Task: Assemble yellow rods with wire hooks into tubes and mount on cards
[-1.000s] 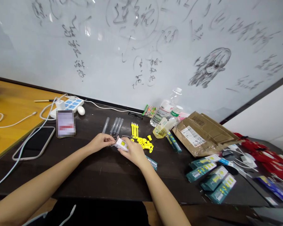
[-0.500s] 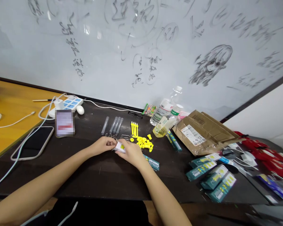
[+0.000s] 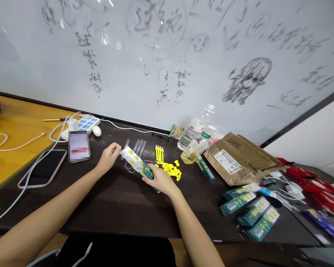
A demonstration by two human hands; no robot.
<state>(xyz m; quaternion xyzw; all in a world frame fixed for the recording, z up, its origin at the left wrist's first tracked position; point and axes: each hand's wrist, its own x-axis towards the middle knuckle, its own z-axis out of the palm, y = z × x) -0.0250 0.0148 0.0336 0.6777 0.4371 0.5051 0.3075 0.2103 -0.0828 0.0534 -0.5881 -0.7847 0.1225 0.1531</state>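
Observation:
A long green, white and yellow printed box (image 3: pixel 137 163) slants over the dark table, held at its lower right part by my right hand (image 3: pixel 160 178). Near the box's white upper end, my left hand (image 3: pixel 110 157) has its fingers pressed together; whether something small is between them cannot be made out. Clear tubes (image 3: pixel 140 147) lie partly behind the box. Bent metal wire pieces (image 3: pixel 130 167) are below it. Several yellow sticks (image 3: pixel 159 154) stand side by side beyond my right hand, with a pile of small yellow parts (image 3: pixel 172 169) beside them.
Several green boxes (image 3: pixel 254 211) lie at the right, near a brown cardboard package (image 3: pixel 233 157). Bottles (image 3: pixel 190 133) stand by the whiteboard (image 3: pixel 114 55). At the left are a phone (image 3: pixel 46 168), a second device (image 3: pixel 79 146), a power strip (image 3: pixel 86 124) and cables.
The box now shows lengthwise in my right hand, where earlier only its white end showed between both hands. My left hand has moved up and left, away from my right hand.

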